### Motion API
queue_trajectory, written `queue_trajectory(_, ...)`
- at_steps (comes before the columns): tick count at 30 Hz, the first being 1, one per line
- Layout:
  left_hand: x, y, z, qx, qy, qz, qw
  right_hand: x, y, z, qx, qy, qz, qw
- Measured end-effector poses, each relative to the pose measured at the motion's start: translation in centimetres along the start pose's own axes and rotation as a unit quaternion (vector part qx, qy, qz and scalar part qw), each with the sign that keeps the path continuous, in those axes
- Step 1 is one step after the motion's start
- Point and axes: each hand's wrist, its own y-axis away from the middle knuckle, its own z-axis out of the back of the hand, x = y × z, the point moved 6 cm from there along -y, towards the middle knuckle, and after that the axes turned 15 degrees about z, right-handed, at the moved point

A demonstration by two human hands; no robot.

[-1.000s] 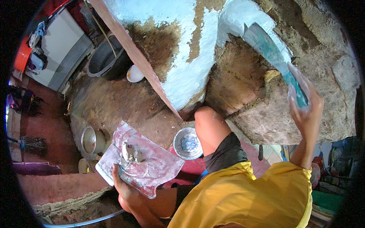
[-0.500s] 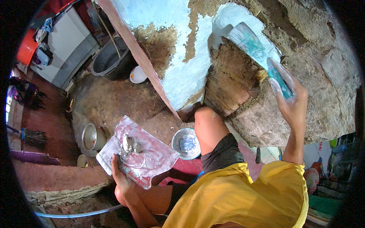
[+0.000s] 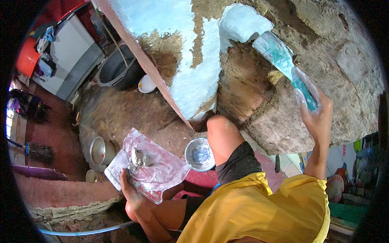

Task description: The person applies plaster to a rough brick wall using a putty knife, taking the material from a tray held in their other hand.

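At a rough wall beyond the right hand, a teal putty knife lies against the lower right edge of a wet-looking white patch, its handle clasped in the person's paste-smeared right hand. The left hand grips a reddish, white-smeared sheet, thumb on top and fingers hidden beneath; a lump of pale paste sits on it, just past the thumb.

Between the hands, nearer the left, a round tub stands by the person's knee, its inside coated with bluish-white residue. Beyond the left hand, a silver pot rests on the floor, its contents too dim to tell, with a smaller container near it. Farther off in that direction, a large dark basin has a stick leaning in it, beside a white dish bearing a small orange spot.

Compared with half a second ago, the knife has slid down and away from the wall's inner corner, uncovering more of the patch; the left hand's load looks unchanged.
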Motion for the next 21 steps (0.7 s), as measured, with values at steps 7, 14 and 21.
queue_trajectory(7, 0.5, -0.2, -0.8, 0.032, 0.040, 0.055, 0.997, -1.1, -1.8, -0.9, -0.025, -0.006, 0.016, 1.000)
queue_trajectory(14, 0.8, 0.6, -1.0, -0.001, 0.058, 0.046, 0.997, -2.2, -0.5, -0.8, 0.013, 0.033, -0.017, 0.999)
queue_trajectory(21, 0.5, 0.4, -1.1, 0.013, 0.026, 0.035, 0.999, -1.4, 1.9, 2.1, 0.053, 0.065, -0.015, 0.996)
